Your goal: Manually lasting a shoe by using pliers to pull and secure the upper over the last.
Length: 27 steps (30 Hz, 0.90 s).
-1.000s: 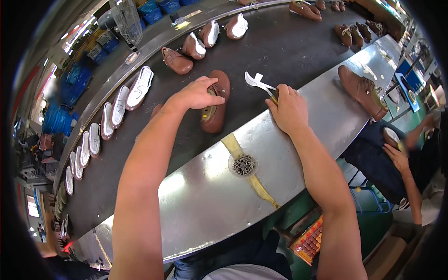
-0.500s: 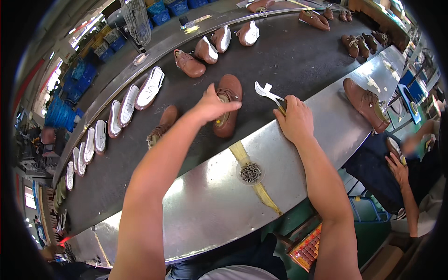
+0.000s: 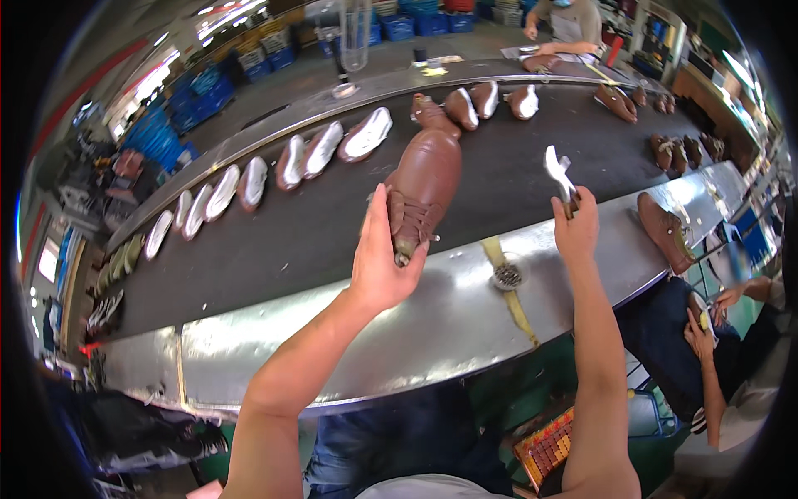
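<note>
My left hand (image 3: 384,264) is closed around the heel end of a brown lace-up shoe (image 3: 430,170), held raised over the dark belt. Its toe points away from me, with the laces facing up. In my right hand (image 3: 578,231), out over the near metal edge, are lasting pincers (image 3: 559,173) with a pale metal head pointing away. The fingers wrap the handles, which are mostly hidden. Between my hands, a round tub of small metal nails (image 3: 507,275) sits on the metal ledge.
Several shoes with white soles up (image 3: 366,135) line the belt's far side. Another brown shoe (image 3: 662,229) lies on the ledge at right. A co-worker's hands (image 3: 702,333) hold a shoe at far right. Another person (image 3: 573,29) stands across the belt.
My left hand has lifted the shoe off the belt and now grips its heel end. The pincers have risen from the ledge in my right hand. The view has shifted.
</note>
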Each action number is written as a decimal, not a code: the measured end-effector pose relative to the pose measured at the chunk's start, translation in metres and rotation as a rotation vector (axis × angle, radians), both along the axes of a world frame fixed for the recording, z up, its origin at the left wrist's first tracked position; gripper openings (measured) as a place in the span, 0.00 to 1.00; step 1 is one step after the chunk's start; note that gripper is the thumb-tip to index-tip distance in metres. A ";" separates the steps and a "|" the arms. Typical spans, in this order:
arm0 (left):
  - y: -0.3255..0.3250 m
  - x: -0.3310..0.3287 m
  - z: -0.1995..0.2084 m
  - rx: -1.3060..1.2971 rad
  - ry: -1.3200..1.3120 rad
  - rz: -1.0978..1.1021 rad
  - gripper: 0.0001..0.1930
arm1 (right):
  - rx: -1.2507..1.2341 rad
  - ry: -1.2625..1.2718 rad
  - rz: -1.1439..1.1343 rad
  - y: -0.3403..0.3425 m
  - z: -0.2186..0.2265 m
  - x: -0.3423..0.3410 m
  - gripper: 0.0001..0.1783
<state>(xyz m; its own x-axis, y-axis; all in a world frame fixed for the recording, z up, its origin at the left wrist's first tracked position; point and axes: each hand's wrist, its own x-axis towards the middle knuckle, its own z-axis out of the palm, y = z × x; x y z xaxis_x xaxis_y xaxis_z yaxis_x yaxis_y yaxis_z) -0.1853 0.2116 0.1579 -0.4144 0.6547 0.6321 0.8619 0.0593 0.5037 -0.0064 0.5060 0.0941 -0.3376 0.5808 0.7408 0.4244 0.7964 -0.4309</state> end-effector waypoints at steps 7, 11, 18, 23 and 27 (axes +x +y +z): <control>-0.105 0.091 0.008 0.107 -0.086 -0.010 0.51 | -0.934 0.461 0.811 -0.218 0.093 -0.007 0.29; -0.147 0.146 -0.001 0.080 -0.086 0.049 0.53 | -1.005 0.277 0.936 -0.264 0.071 0.000 0.36; -0.218 0.198 -0.006 0.019 -0.194 0.064 0.59 | -1.373 0.225 1.131 -0.315 0.059 0.056 0.33; -0.242 0.192 -0.005 0.160 -1.325 -0.483 0.48 | -1.188 0.001 0.959 -0.350 0.029 0.078 0.29; -0.257 0.191 -0.050 0.161 -1.656 -0.197 0.25 | -1.294 -0.143 0.953 -0.363 -0.002 0.102 0.22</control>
